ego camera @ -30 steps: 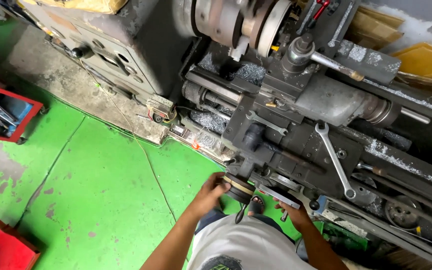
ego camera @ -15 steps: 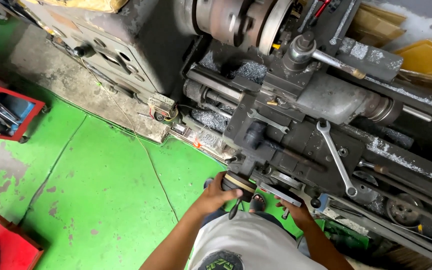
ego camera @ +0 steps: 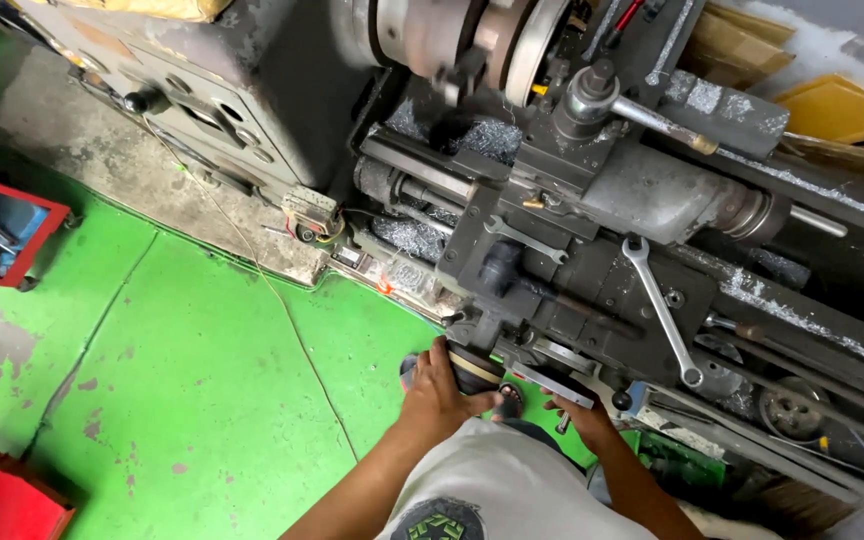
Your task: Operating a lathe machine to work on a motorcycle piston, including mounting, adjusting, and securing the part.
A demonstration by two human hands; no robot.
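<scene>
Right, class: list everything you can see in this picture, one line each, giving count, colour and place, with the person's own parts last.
Lathe: one, dark grey, upper right.
Spanner: one, silver, lying on the carriage.
Handwheel: one, dark, lathe front.
Metal chips: a silvery pile under the chuck.
Floor: green, lower left.
Tray: one, red, left edge.
Left hand: one, gripping the handwheel.
Right hand: one, at the lathe's front edge; what it grips is unclear.
</scene>
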